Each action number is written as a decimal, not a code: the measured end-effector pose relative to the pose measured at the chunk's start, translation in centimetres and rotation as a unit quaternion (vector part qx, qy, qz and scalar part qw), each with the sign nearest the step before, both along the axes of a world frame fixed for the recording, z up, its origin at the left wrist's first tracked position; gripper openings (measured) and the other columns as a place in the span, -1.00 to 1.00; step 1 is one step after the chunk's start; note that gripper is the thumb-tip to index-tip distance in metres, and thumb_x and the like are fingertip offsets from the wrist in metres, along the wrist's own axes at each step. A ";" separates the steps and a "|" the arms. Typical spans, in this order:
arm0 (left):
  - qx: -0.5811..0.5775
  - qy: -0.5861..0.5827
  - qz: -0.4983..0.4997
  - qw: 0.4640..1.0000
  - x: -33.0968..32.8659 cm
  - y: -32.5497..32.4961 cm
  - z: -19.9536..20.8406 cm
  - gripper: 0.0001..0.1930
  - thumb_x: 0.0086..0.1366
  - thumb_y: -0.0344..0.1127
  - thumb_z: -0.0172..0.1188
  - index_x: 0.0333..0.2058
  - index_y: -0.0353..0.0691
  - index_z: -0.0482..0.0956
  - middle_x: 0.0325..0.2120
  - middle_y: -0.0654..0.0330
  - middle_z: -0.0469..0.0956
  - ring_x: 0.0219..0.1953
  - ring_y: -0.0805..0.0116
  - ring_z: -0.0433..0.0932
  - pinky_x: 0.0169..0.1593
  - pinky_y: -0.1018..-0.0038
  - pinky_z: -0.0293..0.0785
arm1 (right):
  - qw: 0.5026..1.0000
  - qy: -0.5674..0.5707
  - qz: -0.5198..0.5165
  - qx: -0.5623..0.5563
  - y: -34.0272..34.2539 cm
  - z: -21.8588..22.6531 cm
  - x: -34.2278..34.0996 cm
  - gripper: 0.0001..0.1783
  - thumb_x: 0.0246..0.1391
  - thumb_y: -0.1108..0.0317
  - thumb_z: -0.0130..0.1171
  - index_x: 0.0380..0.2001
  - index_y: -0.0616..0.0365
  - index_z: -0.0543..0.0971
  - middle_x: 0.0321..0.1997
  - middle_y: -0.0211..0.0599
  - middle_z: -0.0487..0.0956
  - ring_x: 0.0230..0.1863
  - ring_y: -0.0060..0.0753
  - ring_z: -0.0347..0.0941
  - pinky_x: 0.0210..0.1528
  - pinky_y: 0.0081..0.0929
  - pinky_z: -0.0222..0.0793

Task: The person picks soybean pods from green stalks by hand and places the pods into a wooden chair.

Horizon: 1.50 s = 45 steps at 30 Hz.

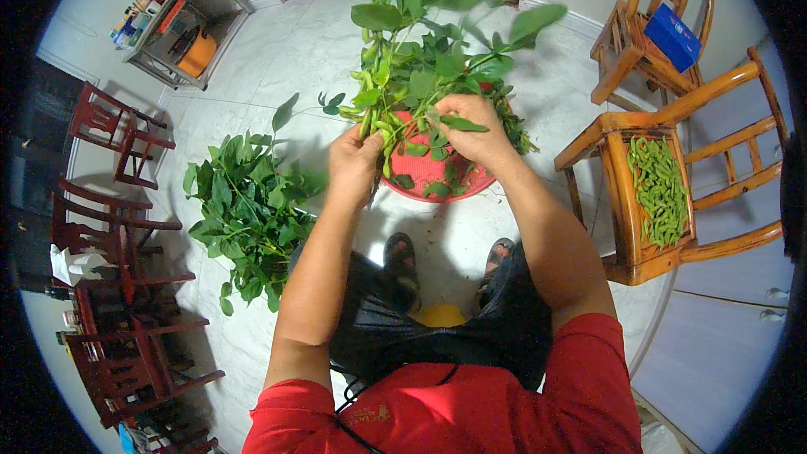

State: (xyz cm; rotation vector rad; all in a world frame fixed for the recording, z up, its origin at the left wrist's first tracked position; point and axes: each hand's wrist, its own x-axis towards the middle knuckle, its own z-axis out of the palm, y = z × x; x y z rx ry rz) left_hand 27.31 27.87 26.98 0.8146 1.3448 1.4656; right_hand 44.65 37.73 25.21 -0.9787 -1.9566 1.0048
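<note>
A leafy soybean plant [382, 76] with clusters of green pods stands up in front of me. My left hand [356, 160] is closed round its lower stem. My right hand [473, 130] pinches at the plant's right side, where a leaf and pods hide the fingertips in part. Below the hands sits a round red basket [433, 196] with loose leaves and pods in it. More cut stems and leaves [519, 130] lie at its right rim. On the floor to my left spreads a heap of leafy soybean plants [244, 202].
Close on my right, a wooden chair [601, 155] bears a pile of picked green pods [657, 192]. Another chair behind it holds a blue box [672, 37]. Dark red chairs [126, 286] line the left wall. A cluttered shelf [181, 29] stands at the far left.
</note>
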 end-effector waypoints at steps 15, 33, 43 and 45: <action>-0.089 -0.074 0.092 0.989 -3.6 -0.9 0.6 -0.83 0.29 -0.23 0.02 -0.40 -0.18 0.44 -0.65 0.27 0.43 -0.71 0.48 0.34 -0.65 0.54 0.24 | 0.905 0.285 -0.099 -0.301 1.9 0.8 2.2 -0.80 0.11 0.29 -0.07 -0.27 0.16 0.44 -0.45 -0.40 0.46 -0.56 -0.60 0.28 -0.55 -0.66 0.20; -0.077 0.060 -0.001 0.995 -0.4 -0.2 -0.8 -0.78 0.27 -0.36 0.06 -0.17 -0.32 0.55 -0.42 0.25 0.58 -0.47 0.49 0.50 -0.39 0.56 0.42 | 0.971 -0.129 -0.091 0.180 -2.4 -0.7 -0.8 -0.76 -0.02 0.15 0.21 -0.44 0.11 0.62 -0.49 -0.20 0.59 -0.51 -0.14 0.52 -0.51 -0.28 0.36; -0.018 0.072 -0.036 0.997 1.4 -0.9 0.6 -0.82 0.26 -0.45 0.03 -0.23 -0.38 0.55 -0.46 0.27 0.55 -0.50 0.55 0.47 -0.44 0.62 0.38 | 0.993 -0.091 -0.042 0.067 -0.7 0.5 0.6 -0.77 -0.17 0.18 0.14 -0.67 0.09 0.57 -0.59 -0.09 0.54 -0.51 0.02 0.50 -0.42 -0.11 0.43; -0.010 0.075 -0.006 0.997 1.7 -0.9 1.4 -0.81 0.27 -0.46 0.01 -0.21 -0.38 0.55 -0.45 0.27 0.55 -0.50 0.55 0.47 -0.42 0.62 0.39 | 0.983 -0.134 -0.121 0.046 0.0 0.5 -0.1 -0.74 -0.17 0.16 0.12 -0.67 0.12 0.58 -0.60 -0.05 0.54 -0.53 0.03 0.51 -0.43 -0.13 0.43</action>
